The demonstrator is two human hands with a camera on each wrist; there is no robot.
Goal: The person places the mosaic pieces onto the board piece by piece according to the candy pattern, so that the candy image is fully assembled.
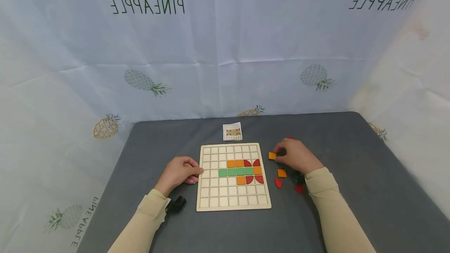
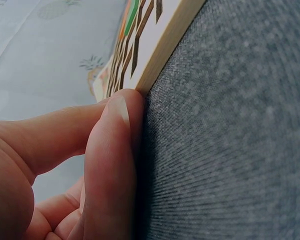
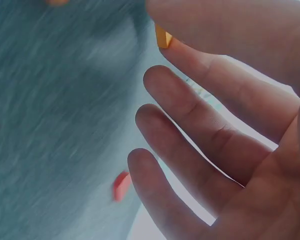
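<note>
A square wooden grid board (image 1: 232, 203) lies on the table, with green, orange and red tiles set in its cells. At its left edge is my left hand (image 1: 180, 170); in the left wrist view the thumb (image 2: 110, 165) and index finger meet at the board's rim (image 2: 165, 55). Right of the board, my right hand (image 1: 294, 155) pinches an orange square tile (image 1: 272, 155) between thumb and index finger. The right wrist view shows only a corner of that orange tile (image 3: 162, 37), the other fingers spread beneath.
A small pattern card (image 1: 232, 131) lies behind the board. Near the right hand lie an orange tile (image 1: 282, 173), a red tile (image 1: 278, 183) and another red piece (image 1: 299, 189). Beyond that hand, a further red piece (image 1: 291, 138) peeks out. A pineapple-print curtain (image 1: 218, 42) hangs behind the grey table.
</note>
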